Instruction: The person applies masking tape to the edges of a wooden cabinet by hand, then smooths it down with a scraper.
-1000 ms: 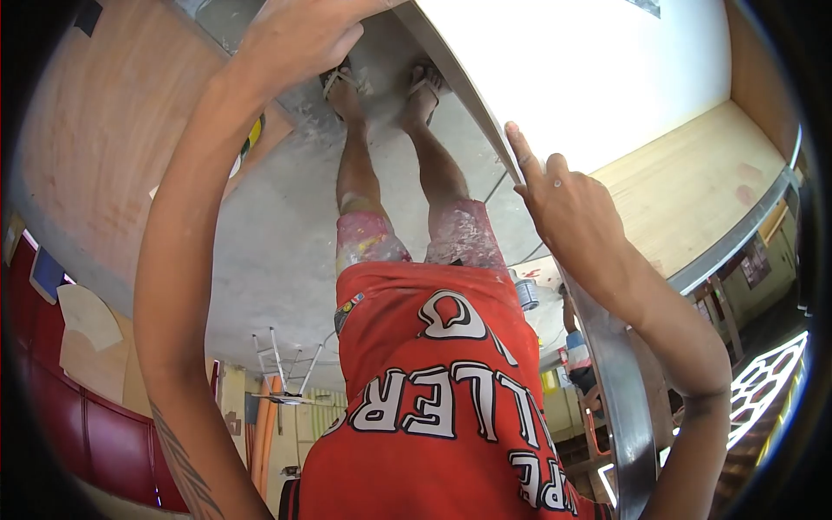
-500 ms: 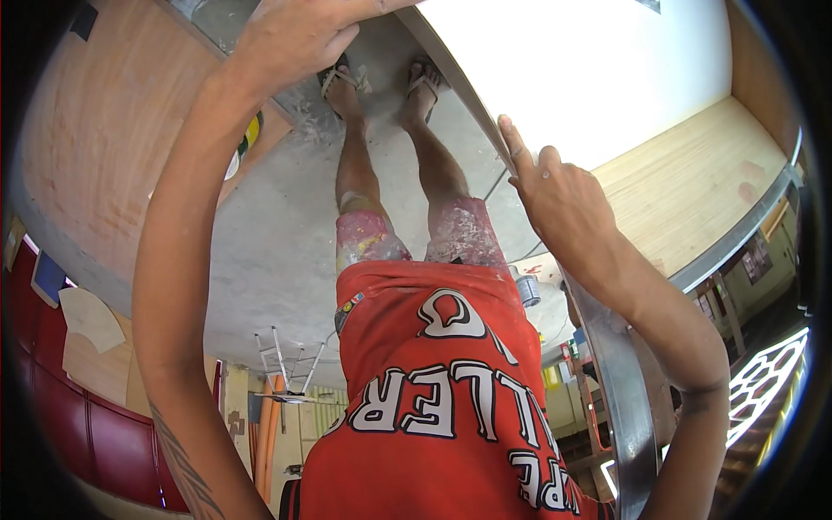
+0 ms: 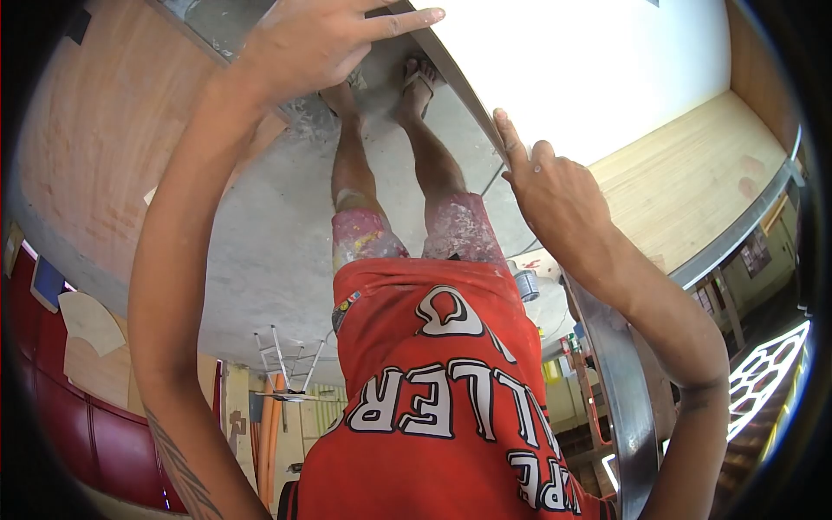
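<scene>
A large white panel (image 3: 572, 78) with a thin brown edge fills the upper right and is brightly lit. My right hand (image 3: 555, 186) is at its near edge, index finger stretched along the rim and the other fingers bent; the thumb is mostly hidden. My left hand (image 3: 316, 48) is by the panel's far edge at the top, one finger stretched out with its tip over the rim. The rest of its fingers are partly cut off by the frame, and nothing shows in them.
A pale wooden board (image 3: 702, 178) adjoins the white panel on the right, bordered by a metal edge. A large plywood sheet (image 3: 113, 130) lies at left. Grey concrete floor (image 3: 269, 225) spreads under my feet. A paint can (image 3: 527, 286) and a folding ladder (image 3: 290, 360) stand behind me.
My left hand has moved slightly right and down, its stretched finger now showing past the panel's edge. My right hand has shifted a little up and left. My feet have shifted slightly.
</scene>
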Available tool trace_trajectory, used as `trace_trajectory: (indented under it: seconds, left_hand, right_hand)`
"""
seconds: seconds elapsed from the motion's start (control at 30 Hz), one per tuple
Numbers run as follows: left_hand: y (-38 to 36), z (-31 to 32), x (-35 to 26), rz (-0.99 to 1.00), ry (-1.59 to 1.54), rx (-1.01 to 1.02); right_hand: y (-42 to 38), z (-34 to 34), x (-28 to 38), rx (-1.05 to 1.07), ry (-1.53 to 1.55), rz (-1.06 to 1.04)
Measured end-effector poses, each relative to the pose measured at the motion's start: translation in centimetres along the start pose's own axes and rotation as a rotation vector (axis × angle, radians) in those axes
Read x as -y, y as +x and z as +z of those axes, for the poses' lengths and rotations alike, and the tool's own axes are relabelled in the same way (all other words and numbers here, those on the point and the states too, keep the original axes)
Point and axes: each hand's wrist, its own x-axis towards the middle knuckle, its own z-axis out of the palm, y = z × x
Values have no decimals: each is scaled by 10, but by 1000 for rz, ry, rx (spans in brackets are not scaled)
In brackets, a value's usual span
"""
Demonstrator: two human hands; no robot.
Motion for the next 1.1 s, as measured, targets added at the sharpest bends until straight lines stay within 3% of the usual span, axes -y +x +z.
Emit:
trace_trajectory:
  seconds: [0.33,1.1]
  left_hand:
    - [4,12,-32,28,-180,-62]
    - [13,22,-52,92,-228,-10]
  right_hand:
    - [2,15,-3,-72,-16,-18]
    - [10,25,11,-83,-124,-25]
